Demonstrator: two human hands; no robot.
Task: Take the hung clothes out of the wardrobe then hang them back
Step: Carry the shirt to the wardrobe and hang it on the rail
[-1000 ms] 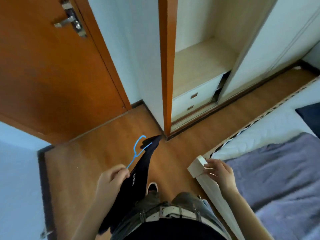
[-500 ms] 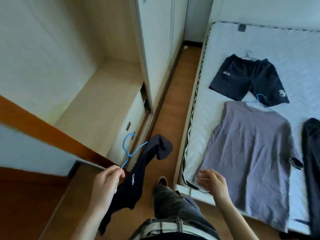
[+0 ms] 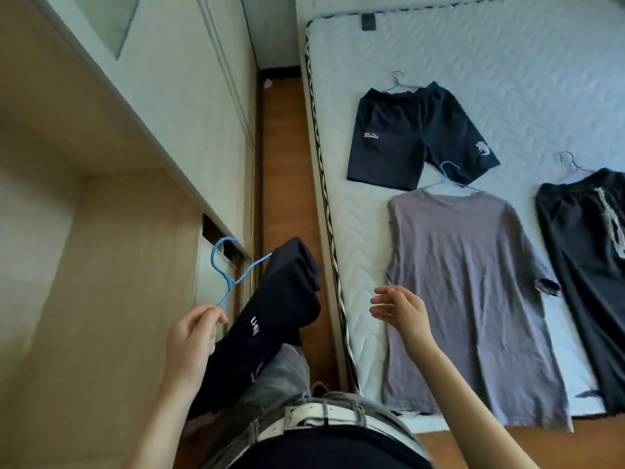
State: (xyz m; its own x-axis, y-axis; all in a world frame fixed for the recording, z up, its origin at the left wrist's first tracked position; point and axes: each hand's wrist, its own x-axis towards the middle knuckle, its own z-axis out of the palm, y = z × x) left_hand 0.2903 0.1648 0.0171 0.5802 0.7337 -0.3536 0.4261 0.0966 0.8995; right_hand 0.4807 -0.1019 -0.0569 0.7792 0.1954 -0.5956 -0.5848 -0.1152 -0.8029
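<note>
Mattress (image 3: 507, 45) holds three hangered garments awaiting rehanging; left hand (image 3: 192, 336) pinches the blue hanger (image 3: 230, 275) bearing a dark garment (image 3: 270, 319); right hand (image 3: 402, 313) open, empty.

Bedroom surroundings, taken from the mattress (image 3: 439, 45)

White quilted mattress with striped edge piping; wooden floor (image 3: 284, 184) in a narrow strip just left of it; a small dark tag (image 3: 368, 21) at its far edge; white belt (image 3: 321, 412) near its front corner.
</note>
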